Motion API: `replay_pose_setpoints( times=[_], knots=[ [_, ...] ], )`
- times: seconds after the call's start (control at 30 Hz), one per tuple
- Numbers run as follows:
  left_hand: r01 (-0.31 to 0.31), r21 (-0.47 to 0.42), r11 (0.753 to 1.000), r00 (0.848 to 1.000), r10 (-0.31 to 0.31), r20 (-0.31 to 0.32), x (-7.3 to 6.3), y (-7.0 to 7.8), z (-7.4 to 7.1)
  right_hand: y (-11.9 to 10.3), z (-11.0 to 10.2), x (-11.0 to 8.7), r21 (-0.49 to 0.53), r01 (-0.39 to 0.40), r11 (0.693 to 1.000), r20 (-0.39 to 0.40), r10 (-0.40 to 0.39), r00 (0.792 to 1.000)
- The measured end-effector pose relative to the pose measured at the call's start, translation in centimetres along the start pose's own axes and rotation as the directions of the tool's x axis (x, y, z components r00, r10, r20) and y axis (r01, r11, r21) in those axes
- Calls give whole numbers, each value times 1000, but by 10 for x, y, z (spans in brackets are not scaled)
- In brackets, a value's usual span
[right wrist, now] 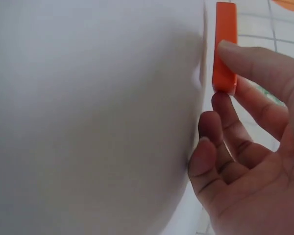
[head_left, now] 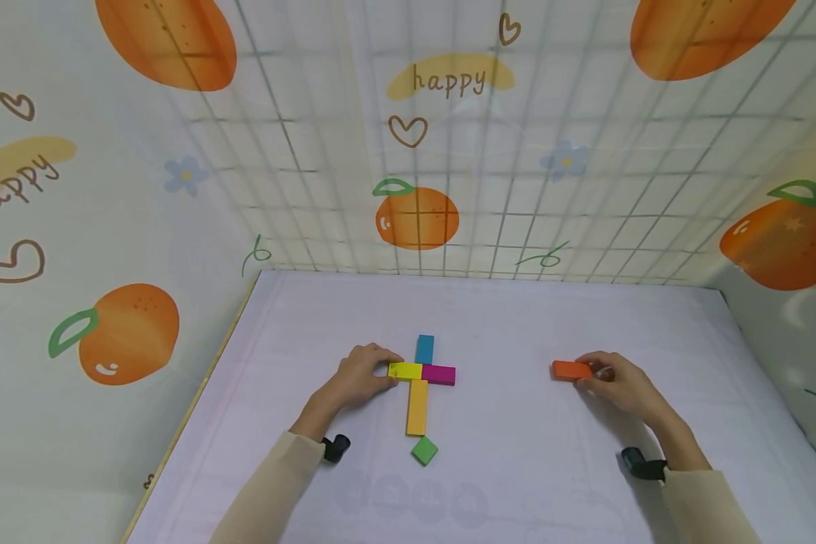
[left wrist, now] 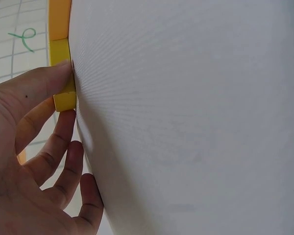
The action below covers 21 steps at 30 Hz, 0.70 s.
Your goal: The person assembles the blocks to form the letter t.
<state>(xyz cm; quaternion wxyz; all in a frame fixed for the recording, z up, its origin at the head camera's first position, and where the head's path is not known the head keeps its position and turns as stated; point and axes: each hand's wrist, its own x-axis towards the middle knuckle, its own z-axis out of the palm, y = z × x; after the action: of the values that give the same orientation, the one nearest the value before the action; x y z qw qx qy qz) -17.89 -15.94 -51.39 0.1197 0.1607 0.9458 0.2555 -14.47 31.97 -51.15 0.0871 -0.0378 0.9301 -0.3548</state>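
My left hand (head_left: 363, 375) pinches a yellow block (head_left: 405, 371) between thumb and fingers, low against the white tabletop. End to end with it, on its right, lies a magenta block (head_left: 439, 375). A blue block (head_left: 425, 349) points away behind that row, and a longer orange-yellow block (head_left: 417, 408) runs toward me below it. At its near end sits a green block (head_left: 425, 451), turned like a diamond. Off to the right, my right hand (head_left: 617, 382) grips an orange-red block (head_left: 571, 370) by its right end; in the right wrist view this block (right wrist: 225, 49) appears slightly above the table.
White cloth printed with oranges (head_left: 417, 218) and hearts hangs behind and at both sides of the table (head_left: 503, 453). A wire grid (head_left: 585, 98) shows through the back cloth. Each wrist carries a small black camera, one at the left (head_left: 337, 449) and one at the right (head_left: 642, 463).
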Motion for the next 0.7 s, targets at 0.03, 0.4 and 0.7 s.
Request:
replay_pose_setpoints(
  times=[0.03, 0.4, 0.7],
  knots=[
    [0, -1, 1000, 1000, 0, -1, 0, 0, 0, 0, 1, 0, 5, 6, 1000, -2, -6, 1000],
    [-5, -5, 1000, 1000, 5, 1, 0, 0, -1, -21, 15, -13, 21, 110, 994, -44, -109, 993],
    [1, -14, 1000, 1000, -1, 4, 0, 0, -1, -48, 26, -24, 19, 164, 986, -73, -162, 984]
  ],
)
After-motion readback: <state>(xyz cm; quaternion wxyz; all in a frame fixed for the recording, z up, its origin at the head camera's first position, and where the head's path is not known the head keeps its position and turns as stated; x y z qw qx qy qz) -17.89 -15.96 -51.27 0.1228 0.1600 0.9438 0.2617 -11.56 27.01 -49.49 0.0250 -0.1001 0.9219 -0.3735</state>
